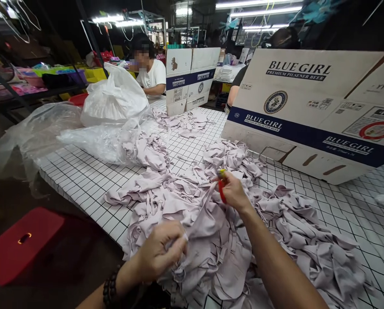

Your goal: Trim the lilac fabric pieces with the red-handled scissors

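Note:
My right hand is closed around small thread snips with a red handle and a yellow part near the top. A fold of pale mauve fabric rises towards that hand from the heap. Lower and to the left, my left hand is curled with thumb and fingers pinched at the edge of this fabric; motion blurs the fingertips. A dark bead bracelet circles the left wrist. Loose pieces of the same fabric lie crumpled under and around both hands, spreading to the right.
A checked table carries everything. Clear plastic bags and a full white bag stand at the left. Printed cartons lean at the right and back. Across the table sits a person. A red stool stands lower left.

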Available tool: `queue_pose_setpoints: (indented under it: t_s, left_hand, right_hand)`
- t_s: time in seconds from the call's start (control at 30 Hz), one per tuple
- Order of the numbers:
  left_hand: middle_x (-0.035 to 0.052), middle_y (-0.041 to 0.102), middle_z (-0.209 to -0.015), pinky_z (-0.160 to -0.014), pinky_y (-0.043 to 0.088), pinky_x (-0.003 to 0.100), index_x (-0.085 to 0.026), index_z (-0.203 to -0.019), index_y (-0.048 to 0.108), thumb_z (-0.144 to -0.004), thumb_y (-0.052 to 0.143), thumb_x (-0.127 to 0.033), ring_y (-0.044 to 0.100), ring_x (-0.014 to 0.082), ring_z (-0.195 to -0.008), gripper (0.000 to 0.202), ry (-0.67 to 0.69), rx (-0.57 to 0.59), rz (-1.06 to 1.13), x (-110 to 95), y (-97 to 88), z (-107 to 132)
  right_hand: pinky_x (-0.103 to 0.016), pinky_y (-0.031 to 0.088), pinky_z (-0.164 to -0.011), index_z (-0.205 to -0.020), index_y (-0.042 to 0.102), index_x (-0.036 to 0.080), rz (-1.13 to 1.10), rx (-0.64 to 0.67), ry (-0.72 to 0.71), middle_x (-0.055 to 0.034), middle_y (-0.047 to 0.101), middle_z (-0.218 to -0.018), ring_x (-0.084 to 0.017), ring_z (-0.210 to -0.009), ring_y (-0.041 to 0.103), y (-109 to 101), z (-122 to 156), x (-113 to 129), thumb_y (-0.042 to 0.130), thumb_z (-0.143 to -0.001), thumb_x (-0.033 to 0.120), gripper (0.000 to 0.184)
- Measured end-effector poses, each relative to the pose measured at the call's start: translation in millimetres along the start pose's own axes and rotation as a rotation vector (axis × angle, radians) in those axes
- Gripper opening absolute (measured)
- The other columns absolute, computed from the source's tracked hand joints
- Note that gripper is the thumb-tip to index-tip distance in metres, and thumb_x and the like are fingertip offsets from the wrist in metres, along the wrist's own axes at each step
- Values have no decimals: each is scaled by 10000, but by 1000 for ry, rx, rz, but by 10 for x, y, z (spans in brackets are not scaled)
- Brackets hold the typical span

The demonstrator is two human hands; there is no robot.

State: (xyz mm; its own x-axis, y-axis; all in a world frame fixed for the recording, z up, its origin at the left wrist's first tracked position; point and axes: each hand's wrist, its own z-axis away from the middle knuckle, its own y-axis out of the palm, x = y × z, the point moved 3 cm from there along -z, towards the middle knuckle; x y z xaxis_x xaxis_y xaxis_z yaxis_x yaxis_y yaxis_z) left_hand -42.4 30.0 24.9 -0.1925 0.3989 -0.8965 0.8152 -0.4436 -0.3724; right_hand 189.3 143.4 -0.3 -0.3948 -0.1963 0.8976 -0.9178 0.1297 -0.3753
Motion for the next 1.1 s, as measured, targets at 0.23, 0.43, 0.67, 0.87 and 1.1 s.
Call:
queue_pose_setpoints:
  t_s: [0.23, 0.43, 0.67, 0.87, 1.1]
  left_hand:
    - [2, 496, -619, -617, 398, 260, -184, -601, 476, -933, 421, -298, 496, 144, -614, 355, -168, -389, -344, 222, -510, -279]
    - [120, 548, -1095, -768, 482, 366, -170, -838, 624, -862, 541, -384, 575, 232, -894, 230, -278, -619, -441, -25, -375, -245]
    - [31, 581, -543, -401, 361, 220, -122, -735, 670, -866, 342, -693, 466, 104, -403, 671, -657, 120, 724, 46, 672, -296]
    - [10, 624, -578, -334, 303, 197, -125, -705, 647, -746, 599, -642, 437, 70, -350, 520, -666, 147, 696, 106, 748, -490]
    - [-75, 388, -331, -320, 162, 177, -124, -700, 649, -770, 620, -525, 266, 43, -287, 408, -646, 47, 608, 48, 746, -581]
  right_hand:
    - [-330, 509, -713, -772, 465, 243, -87, -328, -268, -42, 650, -853, -202, -827, 635, -378, 330, 522, 609, -788, 250, 146]
    - [-322, 521, -625, -834, 511, 248, 162, -286, -467, -26, 671, -806, -194, -713, 664, -284, 855, 594, 611, -800, 125, 162]
    - [-352, 506, -720, -954, 559, 211, 520, -139, -900, -66, 728, -827, -197, -736, 701, -207, 1173, 629, 613, -799, 51, 229]
    - [-379, 513, -744, -979, 604, 173, 673, -29, -1017, -125, 744, -855, -225, -767, 708, -303, 1363, 722, 470, -894, 89, 180]
    - [-354, 506, -732, -911, 599, 179, 781, -34, -980, -89, 703, -766, -205, -725, 661, -344, 1503, 773, 424, -901, 65, 209]
